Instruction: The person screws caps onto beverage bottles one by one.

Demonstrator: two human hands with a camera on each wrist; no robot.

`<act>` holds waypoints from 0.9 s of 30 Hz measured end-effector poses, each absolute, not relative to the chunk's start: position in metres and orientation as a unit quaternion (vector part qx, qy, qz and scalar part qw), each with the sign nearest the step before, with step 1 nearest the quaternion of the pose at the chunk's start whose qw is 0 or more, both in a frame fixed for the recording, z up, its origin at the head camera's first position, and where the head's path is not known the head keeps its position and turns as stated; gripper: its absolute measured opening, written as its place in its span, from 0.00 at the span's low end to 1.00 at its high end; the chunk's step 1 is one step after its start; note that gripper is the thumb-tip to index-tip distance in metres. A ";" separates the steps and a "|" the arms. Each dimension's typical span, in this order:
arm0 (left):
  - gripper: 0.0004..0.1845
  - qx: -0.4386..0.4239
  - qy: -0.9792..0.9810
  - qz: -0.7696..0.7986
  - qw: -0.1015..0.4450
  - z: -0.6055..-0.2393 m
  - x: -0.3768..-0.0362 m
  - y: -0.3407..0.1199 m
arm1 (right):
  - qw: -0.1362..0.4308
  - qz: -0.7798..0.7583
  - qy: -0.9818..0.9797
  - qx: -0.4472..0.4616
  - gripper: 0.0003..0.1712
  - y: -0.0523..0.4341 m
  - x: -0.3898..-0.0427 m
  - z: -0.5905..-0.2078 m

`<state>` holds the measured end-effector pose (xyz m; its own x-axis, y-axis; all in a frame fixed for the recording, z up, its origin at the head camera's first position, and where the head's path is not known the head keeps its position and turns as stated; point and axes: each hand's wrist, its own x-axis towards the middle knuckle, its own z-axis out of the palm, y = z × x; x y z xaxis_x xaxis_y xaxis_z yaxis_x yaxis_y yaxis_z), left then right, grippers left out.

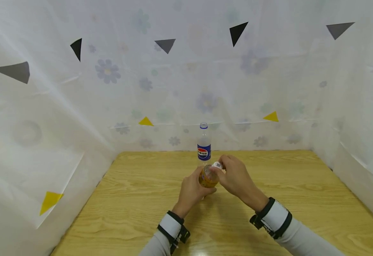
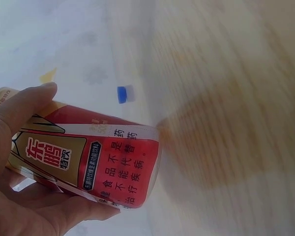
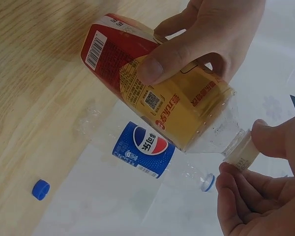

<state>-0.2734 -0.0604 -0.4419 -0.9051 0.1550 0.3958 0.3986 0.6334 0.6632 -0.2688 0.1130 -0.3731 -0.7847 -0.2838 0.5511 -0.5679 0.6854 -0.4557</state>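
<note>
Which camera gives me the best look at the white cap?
The right wrist view: there the white cap appears largest, side-on, pinched by the right hand. The head view shows it small, mainly its top; the left wrist view doesn't show it.

Behind the held bottle (image 1: 208,182), a Pepsi bottle (image 1: 204,152) stands on the table (image 1: 135,199), apparently left of a cap (image 3: 41,190).

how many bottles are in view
2: the red-and-gold bottle held in the left hand, and the blue-labelled clear bottle standing behind it on the table. No others show.
</note>
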 end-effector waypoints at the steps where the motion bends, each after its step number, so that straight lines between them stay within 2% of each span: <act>1: 0.39 -0.154 -0.891 -0.398 0.153 -0.442 -0.273 -0.060 | 0.224 0.314 -0.891 0.239 0.13 0.113 -0.269 -0.373; 6: 0.39 -0.143 -0.895 -0.399 0.141 -0.441 -0.274 -0.060 | 0.212 0.297 -0.902 0.233 0.15 0.112 -0.266 -0.372; 11: 0.39 -0.132 -0.894 -0.406 0.136 -0.440 -0.275 -0.060 | 0.173 0.289 -0.916 0.218 0.34 0.112 -0.263 -0.368; 13: 0.39 -0.128 -0.894 -0.407 0.136 -0.439 -0.275 -0.061 | 0.167 0.291 -0.915 0.223 0.39 0.111 -0.262 -0.367; 15: 0.40 -0.126 -0.895 -0.407 0.133 -0.439 -0.275 -0.061 | 0.168 0.295 -0.911 0.233 0.37 0.110 -0.262 -0.366; 19: 0.40 -0.127 -0.895 -0.408 0.128 -0.439 -0.274 -0.060 | 0.175 0.296 -0.903 0.257 0.27 0.110 -0.261 -0.365; 27: 0.39 -0.129 -0.896 -0.406 0.128 -0.439 -0.274 -0.061 | 0.176 0.304 -0.901 0.254 0.27 0.109 -0.262 -0.367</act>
<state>-0.2737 -0.0606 -0.4391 -0.9343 0.1275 0.3330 0.3344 0.6379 0.6937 -0.2623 0.1095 -0.3674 -0.8086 -0.3514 0.4718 -0.5653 0.6864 -0.4576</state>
